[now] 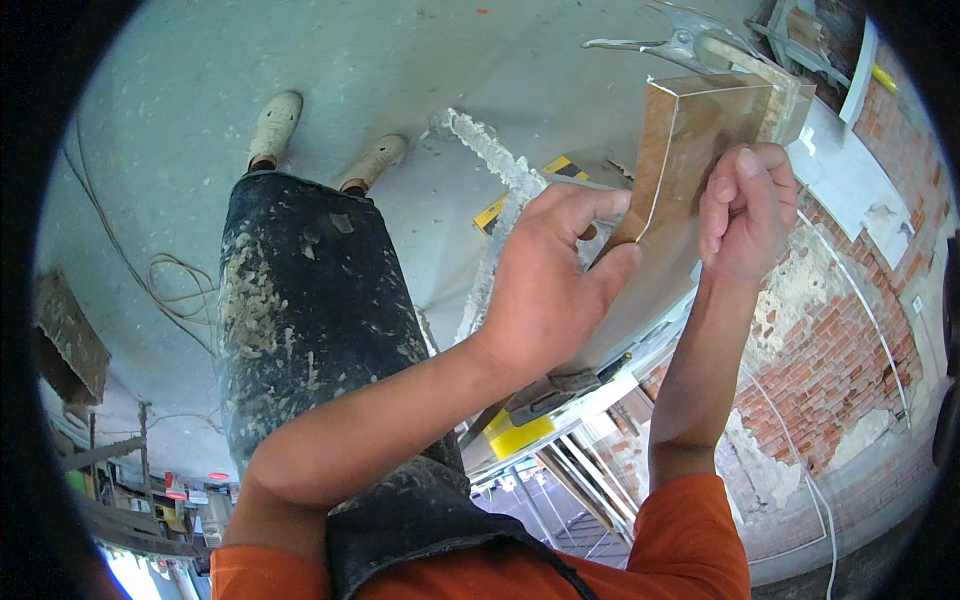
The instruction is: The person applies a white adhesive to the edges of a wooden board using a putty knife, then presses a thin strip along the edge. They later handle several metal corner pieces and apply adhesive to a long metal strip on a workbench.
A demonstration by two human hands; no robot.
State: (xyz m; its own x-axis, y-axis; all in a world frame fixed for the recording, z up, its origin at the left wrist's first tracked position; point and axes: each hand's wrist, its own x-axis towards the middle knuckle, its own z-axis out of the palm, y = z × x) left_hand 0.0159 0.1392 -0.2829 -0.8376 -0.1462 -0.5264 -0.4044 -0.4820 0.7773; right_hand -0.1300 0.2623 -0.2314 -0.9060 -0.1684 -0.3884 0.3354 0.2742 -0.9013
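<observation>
A brown boxed panel (pixel 716 120) with thin white lines along its edges stands at the right. My left hand (pixel 545 275) is beside its narrow side, thumb and forefinger apart, their tips at the panel's edge. I see nothing held between them. My right hand (pixel 750 205) is closed with curled fingers in front of the panel's broad brown face. Whatever is inside its fingers, if anything, is hidden. A metal clamp (pixel 683 42) with long handles grips the panel's far end.
A black-and-yellow object (pixel 565 168) and a ragged, whitish strip (pixel 490 150) lie beyond my left hand. Bare brick wall (pixel 800 400) rises at the right. A loose cable (pixel 165 270) runs across the floor at left. My plaster-spattered dark apron (pixel 310 300) hangs below.
</observation>
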